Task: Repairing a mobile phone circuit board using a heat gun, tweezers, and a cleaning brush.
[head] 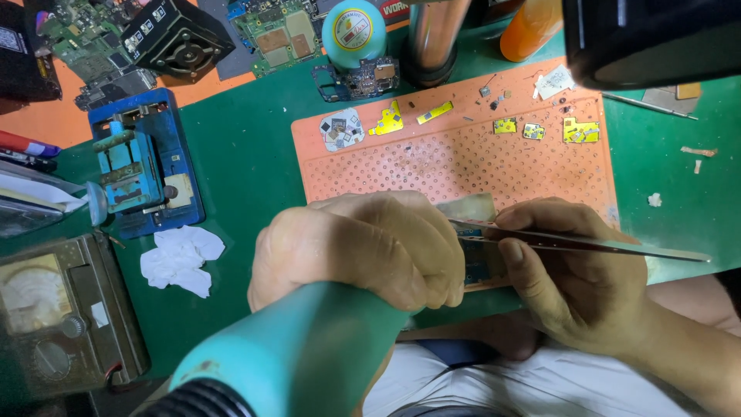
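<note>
Two hands work on a small board at the orange mat.

The left hand [363, 251] is clamped on a teal hot-air handle [297, 355]; the right hand [575, 270] pinches tweezers [587, 243] over the circuit board [475, 259] at the perforated orange mat's [463, 166] near edge. A slip of the tweezers could knock small parts loose.

The left hand [363, 247] is curled into a closed fist, knuckles turned up. The right hand [571, 270] is held just beside it, thumb and forefinger pinched together, wrist bent inward.
</note>
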